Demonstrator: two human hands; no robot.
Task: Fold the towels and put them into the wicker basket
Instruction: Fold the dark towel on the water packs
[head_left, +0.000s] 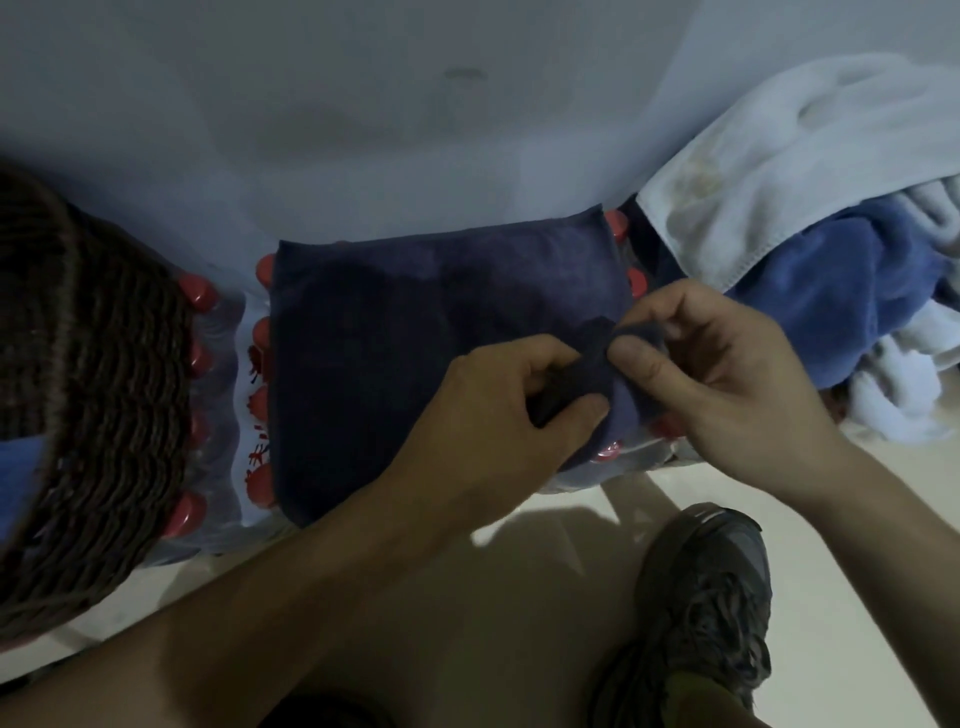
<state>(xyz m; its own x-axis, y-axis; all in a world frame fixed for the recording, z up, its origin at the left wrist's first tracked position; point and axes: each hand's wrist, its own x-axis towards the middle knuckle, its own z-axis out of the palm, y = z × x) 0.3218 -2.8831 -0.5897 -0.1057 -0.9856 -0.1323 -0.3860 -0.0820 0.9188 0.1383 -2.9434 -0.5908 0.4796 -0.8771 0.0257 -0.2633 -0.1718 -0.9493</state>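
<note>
A dark navy towel (415, 332) lies spread flat on top of packs of red-capped bottles in the middle of the view. My left hand (509, 410) grips a bunched near-right corner of that towel. My right hand (727, 374) pinches the same corner between thumb and fingers, right beside the left hand. The brown wicker basket (98, 389) stands at the left edge, with blue cloth showing inside it. A heap of unfolded towels sits at the right: a white towel (779, 171) over a bright blue towel (841, 296).
Shrink-wrapped packs of red-capped bottles (228, 395) carry the towel and the basket. A pale wall (415, 104) rises directly behind them. Beige floor (545, 597) lies in front, with my dark shoe (711, 613) at the lower right.
</note>
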